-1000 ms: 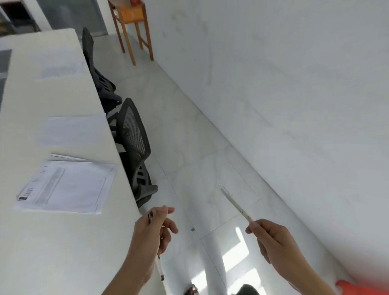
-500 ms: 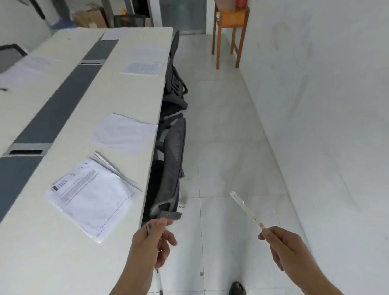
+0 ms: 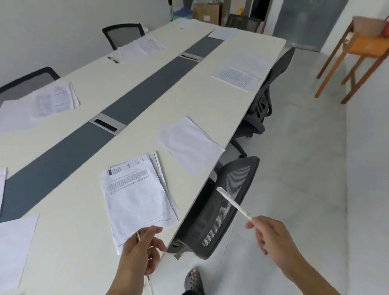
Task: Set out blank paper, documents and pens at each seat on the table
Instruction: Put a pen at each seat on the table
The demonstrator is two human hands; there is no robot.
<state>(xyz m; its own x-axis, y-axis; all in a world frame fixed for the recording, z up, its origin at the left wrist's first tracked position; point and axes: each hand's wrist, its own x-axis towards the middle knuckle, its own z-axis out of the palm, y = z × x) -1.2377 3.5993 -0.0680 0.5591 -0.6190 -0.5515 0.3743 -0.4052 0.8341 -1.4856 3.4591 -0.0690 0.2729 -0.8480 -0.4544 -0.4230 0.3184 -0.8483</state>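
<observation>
Hands raised over the near end of a long white conference table [image 3: 81, 209], each with a pen. The left hand [image 3: 141, 248] hovers above the table's right edge, fingers curled round a pen [image 3: 150, 286] that runs down through the fist, lower end pointing at the floor. The right hand [image 3: 272, 238], out over the tiled floor [image 3: 298, 173], pinches a pale pen [image 3: 233, 204] by one end between thumb and fingertips. It slants up and to the left in front of a black mesh chair [image 3: 224, 214] pushed in at the nearest seat.

At that seat lies a fanned stack of printed documents [image 3: 139, 196], just ahead of the left hand. A blank sheet [image 3: 189, 145] lies farther along the same edge. By a second chair [image 3: 263, 101] at the next seat, another printed page [image 3: 238, 77] lies with a plain sheet [image 3: 247, 59] beyond it.

Across the grey centre strip [image 3: 136, 94], papers [image 3: 56, 100] sit before chairs on the far side. A dark pen [image 3: 113, 59] lies beside the farthest set. A wooden stand [image 3: 355, 51] is by the right wall.
</observation>
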